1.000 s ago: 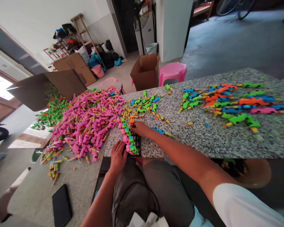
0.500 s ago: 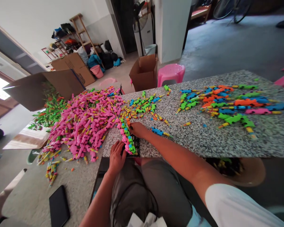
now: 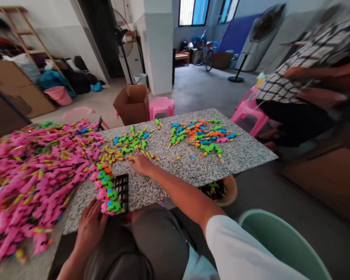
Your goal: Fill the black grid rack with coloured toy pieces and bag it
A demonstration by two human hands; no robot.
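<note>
R hand (image 3: 141, 165): fingers curled, hold can't be told; yellow pcs. (image 3: 112, 155) near grip. L hand (image 3: 90, 225): beside toy rows (image 3: 107, 182), grip unclear.

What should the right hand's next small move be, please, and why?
Perhaps the right hand should pick up a small green plastic toy from the scattered multicoloured pile, if that hand is free, which I cannot tell. It is beside that pile, and the black plastic grid tray shows bare slots along its right side, beside rows of mostly pink and green plastic toys.
</note>
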